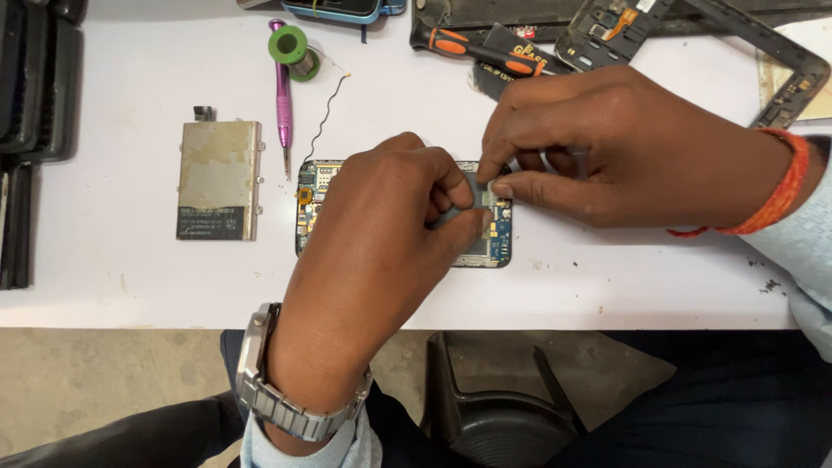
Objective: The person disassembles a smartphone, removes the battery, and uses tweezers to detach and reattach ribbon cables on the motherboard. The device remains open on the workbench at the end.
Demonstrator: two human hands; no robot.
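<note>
An opened phone (314, 196) lies flat on the white table (130, 277), its blue circuit board bare. My left hand (381, 243) covers most of it, with the fingers curled and pressing on the board near its right end. My right hand (624, 147) comes in from the right; its thumb and forefinger pinch a small flat part (488, 190) at the phone's right edge. The two hands' fingertips nearly meet there. What lies under the left hand is hidden.
A silver metal plate (218, 179) lies left of the phone. Behind it are a purple screwdriver (282, 95), a green solder spool (290, 45) with loose wire, and an orange-and-black screwdriver (477, 50). Phone frames (780, 61) lie at back right. A black stool (494, 407) stands below the table edge.
</note>
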